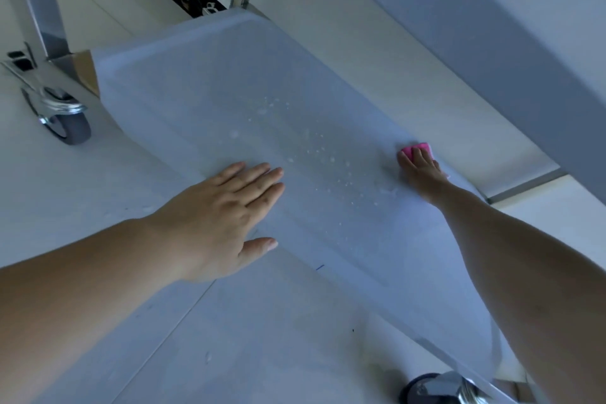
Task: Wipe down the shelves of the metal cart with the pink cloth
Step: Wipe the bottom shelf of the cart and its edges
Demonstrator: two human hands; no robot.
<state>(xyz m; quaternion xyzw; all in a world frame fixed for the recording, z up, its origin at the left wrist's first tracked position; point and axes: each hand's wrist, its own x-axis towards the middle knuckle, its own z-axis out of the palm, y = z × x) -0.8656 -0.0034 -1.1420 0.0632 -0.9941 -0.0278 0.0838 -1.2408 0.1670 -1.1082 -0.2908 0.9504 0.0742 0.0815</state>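
Far out past the left hand's little-finger side, a grey caster wheel (67, 121) in a chrome fork sits on the pale floor (98, 193), under a metal upright post (42, 3) of the cart.

Left hand (226, 216) lies flat, palm down, fingers straight and close together, thumb splayed toward the person. It grips nothing; it only presses on the near-left edge of the lower shelf (203, 82). Heel of the hand hangs over the floor side, fingertips on the shelf surface.

Just beyond the left fingertips, between the two hands, a scatter of white droplets or foam specks (314, 154) runs across the shelf middle. A short blue mark (319, 267) shows on the shelf below the left thumb, toward the person.

Right hand (421, 174) reaches across to the far edge of the same shelf, fingers curled down over the pink cloth (416, 149). Cloth is bunched small, mostly hidden under the fingers, only a pink bit showing past the fingertips. Hand is closed on it, pressing it to the shelf rim.

Above and right of the right hand, the upper shelf (492, 36) crosses the frame, blurred. Under the right forearm, another caster (436, 389) shows, partly cut off.
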